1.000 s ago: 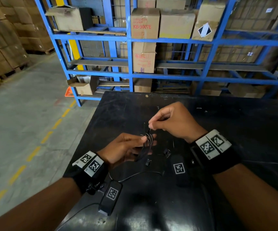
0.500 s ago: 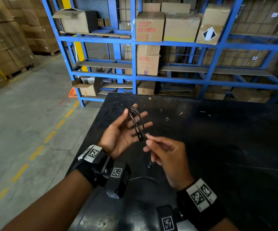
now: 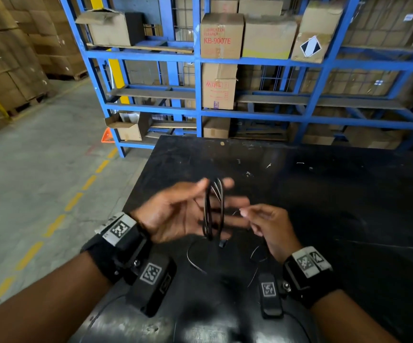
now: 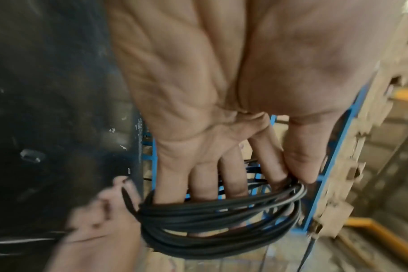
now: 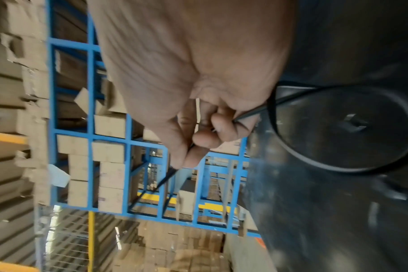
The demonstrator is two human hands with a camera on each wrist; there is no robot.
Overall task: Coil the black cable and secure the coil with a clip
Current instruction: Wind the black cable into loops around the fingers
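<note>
The black cable is wound in several turns round the straight, spread fingers of my left hand, held palm-up above the black table. In the left wrist view the thumb pins the coil against the index finger. Just right of the coil, my right hand pinches the free strand between thumb and fingers. The strand trails down in a loose loop on the table. A small black clip lies on the table under the coil, also visible as the clip inside the loop.
The table's left edge drops to a concrete floor with yellow dashes. Blue shelving loaded with cardboard boxes stands behind the far edge. Black wrist cameras hang under both wrists.
My right hand has swept the strand from above the coil, down under it, and now out to its right. My left hand rose and opened its fingers with the coil around them.
</note>
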